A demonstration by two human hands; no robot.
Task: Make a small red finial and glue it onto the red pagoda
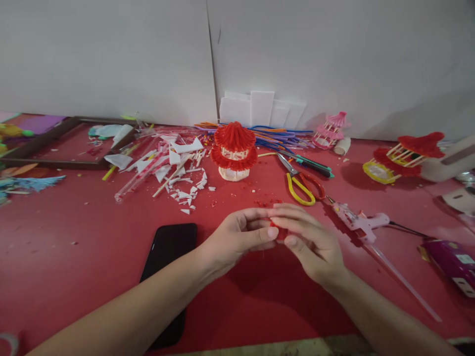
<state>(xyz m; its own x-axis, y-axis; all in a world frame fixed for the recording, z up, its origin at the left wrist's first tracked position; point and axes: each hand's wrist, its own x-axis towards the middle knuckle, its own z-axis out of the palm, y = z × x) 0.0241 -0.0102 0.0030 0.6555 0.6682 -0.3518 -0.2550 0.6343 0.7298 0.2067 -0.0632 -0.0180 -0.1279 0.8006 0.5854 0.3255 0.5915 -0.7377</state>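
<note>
My left hand (pixel 247 236) and my right hand (pixel 311 237) meet above the red tabletop. Between their fingertips they grip a small red piece (pixel 280 231), mostly covered, so its kind cannot be made out. Just beyond my hands stands a small model pavilion (pixel 235 151) with two fluffy red roofs, pale stick posts and a whitish base. Red scraps (pixel 265 203) lie right behind my fingers. Scissors (pixel 300 183) with one yellow and one red handle rest beyond my right hand. A black phone (pixel 174 247) lies flat, partly under my left forearm.
A pink glue gun (pixel 359 220) with a clear glue stick lies at right, near a purple device (pixel 451 262). White foam scraps (pixel 185 193) litter the left middle. Behind are coloured pipe cleaners (pixel 274 136), a pink model (pixel 330 129), a toppled red-roofed model (pixel 404 155) and a dark frame (pixel 48 164).
</note>
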